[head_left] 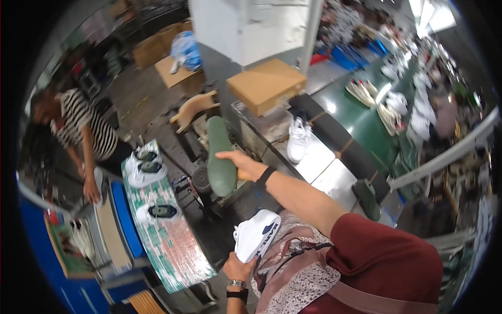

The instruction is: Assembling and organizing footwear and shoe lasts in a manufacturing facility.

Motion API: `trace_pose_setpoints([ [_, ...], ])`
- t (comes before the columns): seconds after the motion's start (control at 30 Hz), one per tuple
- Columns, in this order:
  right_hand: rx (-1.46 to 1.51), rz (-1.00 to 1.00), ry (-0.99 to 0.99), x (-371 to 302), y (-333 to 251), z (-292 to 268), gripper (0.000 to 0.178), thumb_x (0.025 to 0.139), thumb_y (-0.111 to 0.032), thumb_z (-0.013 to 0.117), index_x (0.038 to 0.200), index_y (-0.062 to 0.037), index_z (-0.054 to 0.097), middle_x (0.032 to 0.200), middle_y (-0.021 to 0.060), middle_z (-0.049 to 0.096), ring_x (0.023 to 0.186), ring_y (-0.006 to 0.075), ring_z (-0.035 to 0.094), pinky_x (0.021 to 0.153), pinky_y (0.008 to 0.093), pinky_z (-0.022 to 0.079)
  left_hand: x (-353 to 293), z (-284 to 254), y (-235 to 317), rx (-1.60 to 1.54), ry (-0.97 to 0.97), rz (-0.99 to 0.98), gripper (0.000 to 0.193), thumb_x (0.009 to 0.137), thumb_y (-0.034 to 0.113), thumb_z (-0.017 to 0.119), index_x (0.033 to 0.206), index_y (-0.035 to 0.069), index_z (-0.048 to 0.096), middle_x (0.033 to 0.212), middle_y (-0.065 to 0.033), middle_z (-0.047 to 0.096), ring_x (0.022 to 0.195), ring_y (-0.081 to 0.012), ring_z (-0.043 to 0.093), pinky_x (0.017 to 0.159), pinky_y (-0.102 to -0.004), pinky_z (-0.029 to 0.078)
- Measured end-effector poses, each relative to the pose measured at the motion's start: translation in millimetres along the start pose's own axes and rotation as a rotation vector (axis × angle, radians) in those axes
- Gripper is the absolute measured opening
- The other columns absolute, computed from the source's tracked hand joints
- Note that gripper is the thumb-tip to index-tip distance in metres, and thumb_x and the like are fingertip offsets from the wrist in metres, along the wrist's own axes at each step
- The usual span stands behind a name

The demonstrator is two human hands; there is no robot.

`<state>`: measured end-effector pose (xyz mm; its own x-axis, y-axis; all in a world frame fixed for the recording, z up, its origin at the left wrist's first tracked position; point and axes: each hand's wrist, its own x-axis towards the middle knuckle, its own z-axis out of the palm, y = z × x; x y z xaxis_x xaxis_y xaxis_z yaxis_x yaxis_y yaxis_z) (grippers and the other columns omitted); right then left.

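My right hand (pixel 243 165) is stretched out ahead, its fingers closed round the middle of a dark green shoe last (pixel 219 157), the sole side facing me. Close to my body, my left hand (pixel 239 268) grips a white sneaker (pixel 256 235) with a dark blue patch and dark lettering along its side. The sneaker lies tilted against my patterned apron (pixel 298 272). The last and the sneaker are apart. My left fingers are partly hidden beneath the sneaker.
On the left, a plastic-wrapped bench (pixel 170 235) bears several white sneakers with green lasts inside. A co-worker in a striped shirt (pixel 94 125) stands beyond it. To the right are another white sneaker (pixel 298 141), a green last (pixel 366 199), a cardboard box (pixel 266 83) and a green conveyor belt (pixel 361 123) with shoes.
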<state>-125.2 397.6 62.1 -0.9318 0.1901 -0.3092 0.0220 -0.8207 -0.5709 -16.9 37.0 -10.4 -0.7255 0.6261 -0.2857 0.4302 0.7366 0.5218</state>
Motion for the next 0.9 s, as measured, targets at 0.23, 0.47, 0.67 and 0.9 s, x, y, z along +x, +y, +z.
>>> trace_pose_setpoints([
  [0.23, -0.726, -0.558, 0.158, -152, -24, -42, 0.105, 0.078, -0.015, 0.082, 0.163, -0.0024, 0.021, 0.148, 0.0198, 0.05, 0.133, 0.0272, 0.053, 0.112, 0.0381, 0.043, 98, 8, 66, 0.076, 0.202, 0.035, 0.068, 0.066, 0.047, 0.093, 0.098, -0.002, 0.057, 0.087, -0.03, 0.07, 0.086, -0.0515, 0.069, 0.073, -0.0567, 0.054],
  [0.47, -1.24, -0.473, 1.14, -343, 16, -195, 0.107, 0.072, -0.012, 0.08, 0.161, -0.0002, 0.023, 0.139, 0.0269, 0.05, 0.126, 0.0453, 0.054, 0.108, 0.0469, 0.046, 264, 50, 226, 0.106, 0.385, 0.111, 0.074, 0.075, 0.045, 0.087, 0.122, -0.002, 0.055, 0.112, -0.0284, 0.068, 0.105, -0.048, 0.065, 0.09, -0.0545, 0.051],
  [0.67, -1.487, -0.322, 1.521, -412, 73, -269, 0.092, 0.075, -0.019, 0.083, 0.152, 0.0007, 0.036, 0.138, 0.0228, 0.047, 0.131, 0.0434, 0.046, 0.112, 0.0502, 0.038, 373, 140, 278, 0.526, 0.236, 0.573, 0.068, 0.085, 0.018, 0.079, 0.143, 0.001, 0.048, 0.133, -0.0213, 0.059, 0.126, -0.0407, 0.056, 0.1, -0.0531, 0.049],
  [0.9, -1.212, -0.338, 1.784, -421, 63, -270, 0.079, 0.073, -0.018, 0.085, 0.142, -0.0016, 0.049, 0.148, 0.0233, 0.04, 0.14, 0.0448, 0.038, 0.117, 0.0523, 0.035, 408, 144, 346, 0.203, 0.285, 0.631, 0.044, 0.087, 0.028, 0.074, 0.119, 0.0, 0.064, 0.116, -0.0232, 0.064, 0.114, -0.0406, 0.06, 0.101, -0.0489, 0.047],
])
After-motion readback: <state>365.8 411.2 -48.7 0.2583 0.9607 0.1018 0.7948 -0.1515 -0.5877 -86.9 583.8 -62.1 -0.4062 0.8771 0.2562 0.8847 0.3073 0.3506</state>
